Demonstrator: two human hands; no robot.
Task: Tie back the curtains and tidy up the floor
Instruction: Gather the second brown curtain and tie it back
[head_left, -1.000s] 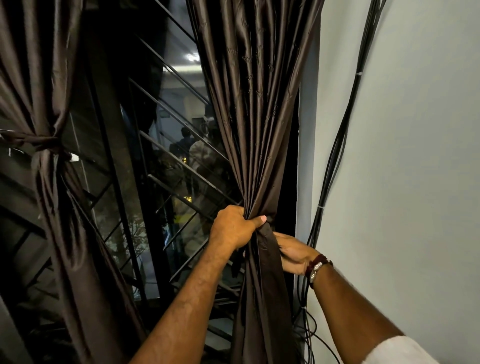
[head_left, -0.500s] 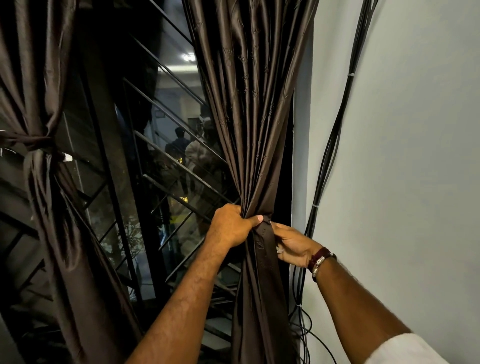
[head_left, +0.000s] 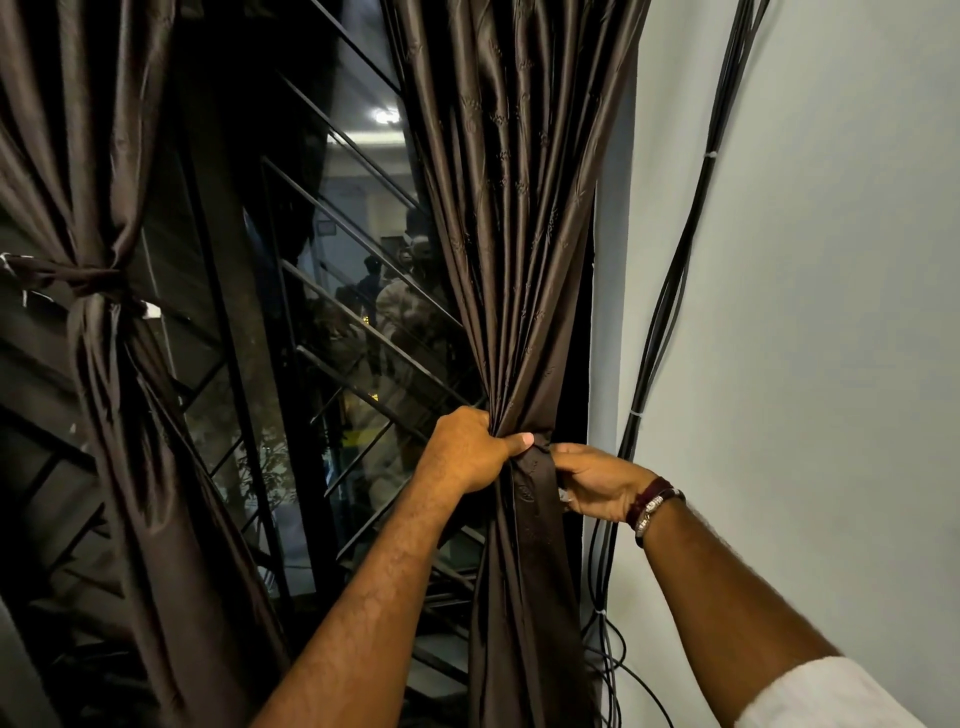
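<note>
The right-hand curtain (head_left: 514, 218) is a dark brown, satin-like cloth with a faint woven motif, falling in long narrow pleats that catch the light along their ridges. It hangs at the right edge of the window (head_left: 332, 322), just beside the pale grey wall (head_left: 831, 312), and is drawn in to a tight waist about halfway down, flaring again below. A flat strip of the same cloth, a tie-back band (head_left: 530, 488), hangs down the front of the gathered part.

The left hand (head_left: 470, 449) is wrapped around the bunched pleats from the window side, fingers curled behind the cloth and thumb pressed across the front. The right hand (head_left: 597, 483), wearing a maroon wristband (head_left: 655, 501), comes in from the wall side and pinches the band just below the waist, fingers bent around its edge.

At the left edge of the window, a second curtain (head_left: 109, 389) of the same brown satin is already cinched by a knotted tie (head_left: 98, 283). Slanted black metal bars cross the glass, and a bundle of black cables (head_left: 675, 270) runs down the wall.
</note>
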